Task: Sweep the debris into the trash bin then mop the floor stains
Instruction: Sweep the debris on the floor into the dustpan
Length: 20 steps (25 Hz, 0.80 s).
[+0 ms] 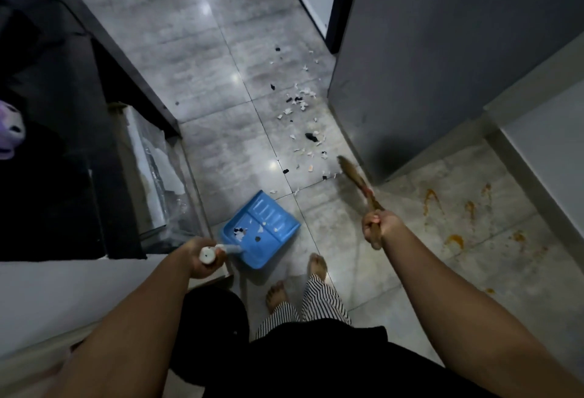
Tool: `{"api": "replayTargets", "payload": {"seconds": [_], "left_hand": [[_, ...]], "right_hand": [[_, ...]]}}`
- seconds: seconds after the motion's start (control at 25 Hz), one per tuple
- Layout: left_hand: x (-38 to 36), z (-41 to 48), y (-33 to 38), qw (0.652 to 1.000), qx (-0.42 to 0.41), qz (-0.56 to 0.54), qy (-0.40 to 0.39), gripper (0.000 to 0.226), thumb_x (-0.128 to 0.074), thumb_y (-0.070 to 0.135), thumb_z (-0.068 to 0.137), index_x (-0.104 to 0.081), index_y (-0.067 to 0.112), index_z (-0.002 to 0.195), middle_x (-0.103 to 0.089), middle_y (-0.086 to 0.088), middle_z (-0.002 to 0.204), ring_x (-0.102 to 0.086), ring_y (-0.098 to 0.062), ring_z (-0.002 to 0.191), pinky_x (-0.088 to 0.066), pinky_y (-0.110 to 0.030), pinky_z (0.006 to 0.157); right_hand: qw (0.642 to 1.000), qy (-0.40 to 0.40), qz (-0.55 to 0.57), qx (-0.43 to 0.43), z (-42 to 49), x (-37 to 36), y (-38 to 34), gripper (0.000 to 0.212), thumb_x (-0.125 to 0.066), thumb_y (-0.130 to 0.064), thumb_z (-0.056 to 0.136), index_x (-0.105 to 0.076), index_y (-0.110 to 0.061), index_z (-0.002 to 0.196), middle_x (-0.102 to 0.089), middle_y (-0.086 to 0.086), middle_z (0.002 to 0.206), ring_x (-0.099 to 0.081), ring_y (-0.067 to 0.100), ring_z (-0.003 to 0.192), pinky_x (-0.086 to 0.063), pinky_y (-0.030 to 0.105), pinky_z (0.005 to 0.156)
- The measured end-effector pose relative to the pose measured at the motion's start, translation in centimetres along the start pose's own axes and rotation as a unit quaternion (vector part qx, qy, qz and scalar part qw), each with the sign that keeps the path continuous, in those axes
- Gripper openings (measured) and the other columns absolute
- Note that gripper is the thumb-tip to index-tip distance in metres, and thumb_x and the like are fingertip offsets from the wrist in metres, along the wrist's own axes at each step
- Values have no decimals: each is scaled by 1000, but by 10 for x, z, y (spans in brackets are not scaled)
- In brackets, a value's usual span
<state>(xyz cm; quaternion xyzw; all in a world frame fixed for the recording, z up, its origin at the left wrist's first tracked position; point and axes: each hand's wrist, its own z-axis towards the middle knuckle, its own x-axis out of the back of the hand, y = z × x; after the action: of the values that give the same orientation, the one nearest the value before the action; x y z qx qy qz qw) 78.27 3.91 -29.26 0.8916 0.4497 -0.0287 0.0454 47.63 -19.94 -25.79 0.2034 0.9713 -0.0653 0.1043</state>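
From the head view, the left hand (202, 258) was clamped on the white handle of a blue plastic dustpan (262, 230). Beyond the dustpan lay scattered white and black debris (300, 119); to its right, the right hand (377, 227) gripped a brown straw broom (355, 176), with orange floor stains (455, 239) farther right.

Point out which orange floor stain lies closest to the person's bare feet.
The small orange spot low on the right, alone on its tile. The other orange stains lie farther up, nearer the white wall.
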Motion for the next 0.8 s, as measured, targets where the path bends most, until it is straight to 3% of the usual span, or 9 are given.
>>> {"api": "replayTargets", "payload": {"seconds": [0.12, 0.2, 0.32, 0.44, 0.56, 0.68, 0.8], "left_hand": [[1, 7, 24, 1000, 6, 5, 24, 23, -38, 15, 102, -37, -1, 118, -47, -17, 52, -47, -19, 23, -42, -17, 28], [-3, 13, 41, 999, 11, 6, 41, 23, -36, 16, 103, -36, 0, 120, -45, -15, 63, -46, -18, 23, -42, -16, 27], [-11, 24, 66, 998, 21, 7, 53, 24, -34, 15, 102, -38, -1, 120, -42, -13, 73, -51, -18, 31, -43, -16, 28], [-28, 30, 83, 998, 19, -2, 56, 26, -34, 13, 102, -39, 2, 126, -43, -15, 75, -47, -15, 51, -43, -16, 30], [-53, 36, 91, 999, 9, -18, 41, 41, -33, 10, 101, -35, 0, 141, -42, -11, 73, -49, -17, 33, -44, -15, 31], [-76, 41, 99, 998, 9, -32, 44, 47, -32, 9, 100, -32, 2, 147, -44, -12, 75, -51, -16, 38, -45, -16, 33], [-93, 42, 106, 999, 18, -40, 31, 48, -30, 9, 101, -30, 4, 148, -42, -13, 74, -48, -17, 27, -43, -16, 30]], "right_hand": [[999, 32, 35, 24, 29, -17, -29, 41, -23, -20, 105, -29, -38, 69, -24, 1, 23, -24, 9, 12, -17, 13, 20], [998, 55, 29, 1, 56, -28, -42, 40, -23, -19, 106, -26, -43, 74, -23, 2, 23, -24, 11, 12, -17, 14, 20], [994, 58, -79, -41, 81, -42, -43, 45, -22, -20, 106, -25, -21, 62, -25, 2, 24, -26, 10, 13, -16, 13, 22], [987, 28, -145, -66, 77, -55, -12, 31, -30, -1, 88, -23, -16, 61, -26, 1, 25, -26, 9, 13, -17, 12, 21], [976, 8, -184, -118, 63, -54, 18, 36, -27, -12, 102, -29, -12, 66, -29, 1, 28, -25, 8, 14, -18, 11, 20], [964, -4, -200, -176, 42, -54, 16, 46, -27, -25, 107, -39, -6, 67, -33, 4, 33, -26, 8, 16, -18, 12, 21], [966, -13, -197, -168, 23, -59, -6, 38, -29, -27, 107, -37, -10, 74, -34, 2, 36, -26, 8, 17, -19, 12, 20]]}}
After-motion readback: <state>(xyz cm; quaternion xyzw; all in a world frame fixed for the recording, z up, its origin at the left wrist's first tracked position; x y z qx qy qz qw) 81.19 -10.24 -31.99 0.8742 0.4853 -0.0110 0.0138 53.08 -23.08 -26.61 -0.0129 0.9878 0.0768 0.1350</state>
